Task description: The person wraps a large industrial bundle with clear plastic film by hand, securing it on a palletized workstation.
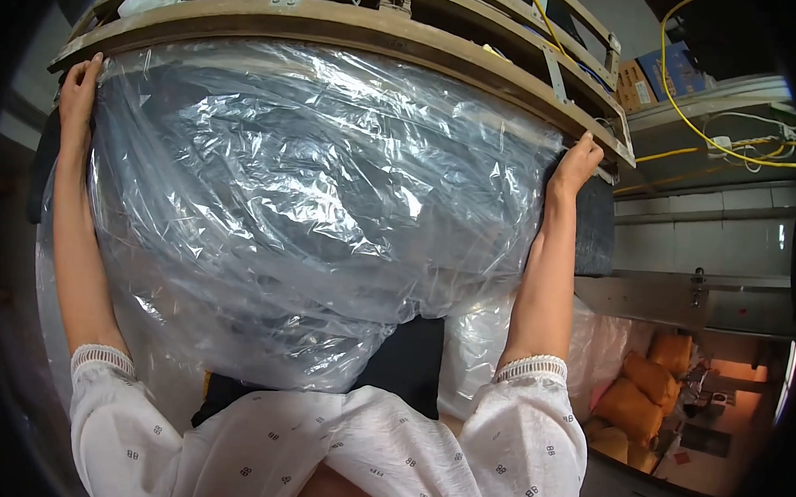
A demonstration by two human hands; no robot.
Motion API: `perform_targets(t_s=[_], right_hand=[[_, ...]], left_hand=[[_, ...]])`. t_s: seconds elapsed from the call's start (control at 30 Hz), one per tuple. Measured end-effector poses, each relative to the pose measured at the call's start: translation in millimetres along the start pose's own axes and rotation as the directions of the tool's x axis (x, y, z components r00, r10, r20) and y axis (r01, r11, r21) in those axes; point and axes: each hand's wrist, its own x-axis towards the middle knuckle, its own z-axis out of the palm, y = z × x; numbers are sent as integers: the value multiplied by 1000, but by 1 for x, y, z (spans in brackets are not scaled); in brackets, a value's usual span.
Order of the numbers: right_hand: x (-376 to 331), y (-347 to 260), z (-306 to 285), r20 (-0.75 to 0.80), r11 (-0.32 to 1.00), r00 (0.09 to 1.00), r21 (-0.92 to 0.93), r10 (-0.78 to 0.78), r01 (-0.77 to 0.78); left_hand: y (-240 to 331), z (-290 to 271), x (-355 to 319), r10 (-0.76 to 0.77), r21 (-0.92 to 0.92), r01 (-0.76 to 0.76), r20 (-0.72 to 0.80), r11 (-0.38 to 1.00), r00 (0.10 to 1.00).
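A big clear plastic bag (pixel 320 201) is stretched over a dark, bulky cushion-like thing and fills the middle of the view. My left hand (pixel 78 88) grips the bag's upper left edge, just below the wooden frame (pixel 336 28). At the bag's upper right edge, my right hand (pixel 578 163) holds the plastic against the dark thing's end. Both arms reach up from white patterned sleeves. The bag's lower part hangs crumpled in front of my body, over more dark fabric (pixel 406 364).
The wooden frame with metal brackets runs along the top. Yellow cables (pixel 688 119) and cardboard boxes (pixel 636 81) sit at the upper right. Orange-yellow filled sacks (pixel 645 392) lie on the floor at the lower right, below a metal ledge (pixel 698 302).
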Motion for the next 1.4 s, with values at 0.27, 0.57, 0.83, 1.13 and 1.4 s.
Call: perform_targets(t_s=[0.27,0.57,0.83,1.13,1.4], right_hand=[[-1,8,-16,342,985,937,125,66,-115],[-124,-35,-144,580,983,814,165,-28,-83],[-270,-22,-176,913,981,389,53,-123,187],[-343,-27,-127,971,801,113,105,-211,589],[-359,-58,-54,929,848,21,327,-369,418]], left_hand=[[-15,-44,-8,202,-7,-202,-34,979,979],[29,-87,-211,368,215,-380,93,900,925],[-118,3,-296,15,138,-90,468,986,884],[-175,64,-336,-163,537,40,183,843,970],[-109,22,-404,-555,764,465,-170,447,814]])
